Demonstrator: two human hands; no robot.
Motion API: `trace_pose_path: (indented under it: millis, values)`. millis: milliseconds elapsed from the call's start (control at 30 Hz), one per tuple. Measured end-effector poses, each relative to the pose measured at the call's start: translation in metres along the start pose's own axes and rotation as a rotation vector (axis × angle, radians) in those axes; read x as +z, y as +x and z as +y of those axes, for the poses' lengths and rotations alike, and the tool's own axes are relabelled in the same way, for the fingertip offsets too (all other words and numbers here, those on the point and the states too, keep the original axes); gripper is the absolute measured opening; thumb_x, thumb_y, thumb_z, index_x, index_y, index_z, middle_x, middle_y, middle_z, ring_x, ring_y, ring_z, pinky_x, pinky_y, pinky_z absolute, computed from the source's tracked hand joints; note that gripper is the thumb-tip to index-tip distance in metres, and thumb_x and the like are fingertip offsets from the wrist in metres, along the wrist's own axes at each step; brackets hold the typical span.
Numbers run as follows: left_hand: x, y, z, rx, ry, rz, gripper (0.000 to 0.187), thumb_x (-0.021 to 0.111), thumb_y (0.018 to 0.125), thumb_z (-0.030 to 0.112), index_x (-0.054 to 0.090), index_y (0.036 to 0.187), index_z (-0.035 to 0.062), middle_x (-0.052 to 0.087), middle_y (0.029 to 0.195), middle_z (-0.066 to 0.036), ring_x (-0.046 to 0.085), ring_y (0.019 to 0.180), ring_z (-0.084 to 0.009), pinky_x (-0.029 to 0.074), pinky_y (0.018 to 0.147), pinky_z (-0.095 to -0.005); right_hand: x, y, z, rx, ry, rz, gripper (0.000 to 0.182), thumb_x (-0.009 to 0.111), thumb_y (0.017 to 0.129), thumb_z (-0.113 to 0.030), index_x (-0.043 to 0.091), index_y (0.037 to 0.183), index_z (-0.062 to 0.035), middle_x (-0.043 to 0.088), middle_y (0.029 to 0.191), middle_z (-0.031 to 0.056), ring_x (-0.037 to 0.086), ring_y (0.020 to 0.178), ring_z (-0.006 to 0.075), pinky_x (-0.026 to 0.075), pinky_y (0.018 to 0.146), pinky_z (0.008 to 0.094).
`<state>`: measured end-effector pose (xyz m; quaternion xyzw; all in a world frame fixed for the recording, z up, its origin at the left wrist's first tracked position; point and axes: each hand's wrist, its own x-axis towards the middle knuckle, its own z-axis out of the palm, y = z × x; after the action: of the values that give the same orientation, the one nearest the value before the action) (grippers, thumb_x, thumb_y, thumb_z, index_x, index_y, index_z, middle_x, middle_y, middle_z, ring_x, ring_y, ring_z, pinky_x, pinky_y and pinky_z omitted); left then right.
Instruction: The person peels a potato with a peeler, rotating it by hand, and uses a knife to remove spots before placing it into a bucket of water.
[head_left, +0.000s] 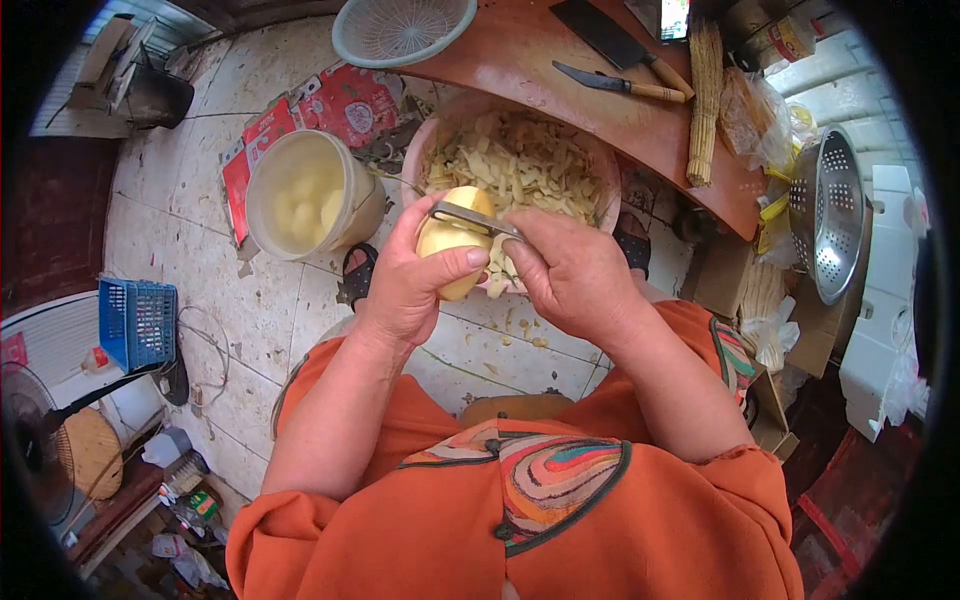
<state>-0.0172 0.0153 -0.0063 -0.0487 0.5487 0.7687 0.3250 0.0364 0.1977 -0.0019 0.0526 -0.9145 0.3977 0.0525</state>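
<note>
My left hand (405, 285) grips a pale yellow potato (452, 240), mostly peeled, held over a pink basin (606, 165) full of peelings. My right hand (572, 275) holds a metal peeler (470, 216) whose blade lies across the top of the potato. Both hands are close together above the near edge of the basin. My orange sleeves and patterned front fill the lower part of the view.
A white bucket (305, 195) with peeled potatoes in water stands left of the basin. A wooden table (560, 75) holds a cleaver (610, 40), a knife (615, 85) and a green strainer (400, 28). A metal colander (830, 215) hangs right; a blue basket (138, 322) and fan (40, 420) sit left.
</note>
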Motion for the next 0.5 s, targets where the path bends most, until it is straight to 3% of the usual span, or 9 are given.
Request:
trace_pose_path:
  millis: [100, 267, 333, 500]
  values:
    - [-0.002, -0.001, -0.002, -0.03, -0.007, -0.014, 0.07, 0.074, 0.074, 0.011, 0.043, 0.136, 0.0017, 0.06, 0.116, -0.012, 0.065, 0.096, -0.0229, 0.058, 0.079, -0.0363, 0.004, -0.002, 0.007, -0.025, -0.036, 0.088, 0.019, 0.057, 0.093, -0.023, 0.06, 0.102, -0.0057, 0.066, 0.087, 0.0194, 0.065, 0.083, 0.0397, 0.051, 0.072, 0.0501]
    - [-0.005, -0.001, 0.002, -0.031, -0.048, -0.101, 0.07, 0.071, 0.073, 0.01, 0.043, 0.137, 0.0013, 0.059, 0.117, -0.012, 0.063, 0.1, -0.0235, 0.056, 0.084, -0.0375, -0.003, 0.014, 0.041, 0.322, -0.094, 0.002, 0.022, 0.058, 0.093, -0.023, 0.06, 0.1, -0.0021, 0.065, 0.084, 0.0235, 0.064, 0.08, 0.043, 0.05, 0.072, 0.0517]
    - [-0.011, 0.002, 0.0, -0.035, -0.135, -0.059, 0.074, 0.072, 0.075, 0.009, 0.037, 0.14, 0.0007, 0.057, 0.121, -0.012, 0.059, 0.109, -0.0223, 0.052, 0.092, -0.0353, -0.005, 0.014, 0.03, 0.271, -0.016, 0.035, 0.022, 0.058, 0.093, -0.022, 0.06, 0.099, -0.0017, 0.065, 0.085, 0.0235, 0.064, 0.08, 0.0432, 0.05, 0.072, 0.0516]
    - [-0.006, 0.003, 0.0, -0.05, -0.129, 0.021, 0.071, 0.071, 0.075, 0.01, 0.04, 0.139, 0.0011, 0.058, 0.121, -0.011, 0.059, 0.11, -0.0212, 0.05, 0.095, -0.0336, 0.004, 0.001, 0.004, 0.155, 0.107, -0.018, 0.021, 0.058, 0.093, -0.022, 0.06, 0.097, -0.0024, 0.065, 0.084, 0.0229, 0.064, 0.08, 0.0429, 0.05, 0.072, 0.0513]
